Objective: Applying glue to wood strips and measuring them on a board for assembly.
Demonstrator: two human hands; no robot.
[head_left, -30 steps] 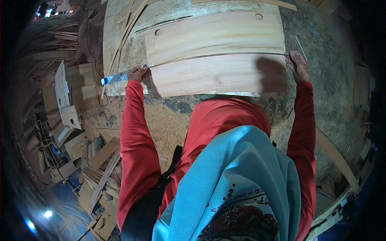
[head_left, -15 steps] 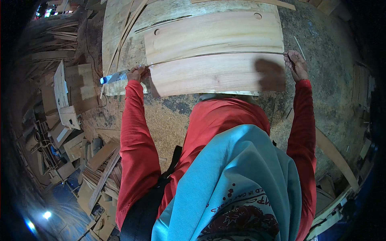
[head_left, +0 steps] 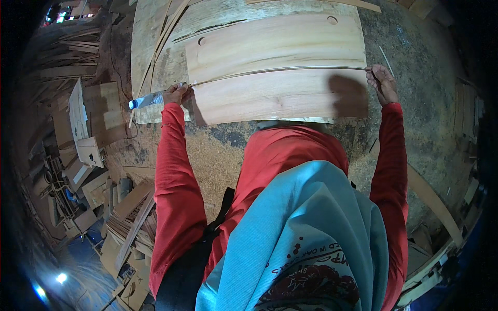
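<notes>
A long, thin, brownish strip [head_left: 280, 68] stretches from side to side across a pale wooden board [head_left: 280, 44]. The board has a round hole near each far corner. Its nearer part [head_left: 270, 98] looks slightly different in tone, and I cannot tell whether it is a separate piece. My left hand [head_left: 176, 94] is closed on the strip's left end, at the board's left edge. At the right edge, my right hand [head_left: 382, 84] pinches the other end between bent fingers. A clear plastic bottle [head_left: 150, 100] with a blue cap lies just beside my left hand.
Beneath the board is a larger worn wooden sheet [head_left: 155, 72] with long narrow slats [head_left: 165, 39] at its far left. Wood offcuts [head_left: 132, 228] pile up at the lower left. A curved wooden strip [head_left: 434, 205] lies at the right. Sawdust [head_left: 218, 155] covers the floor.
</notes>
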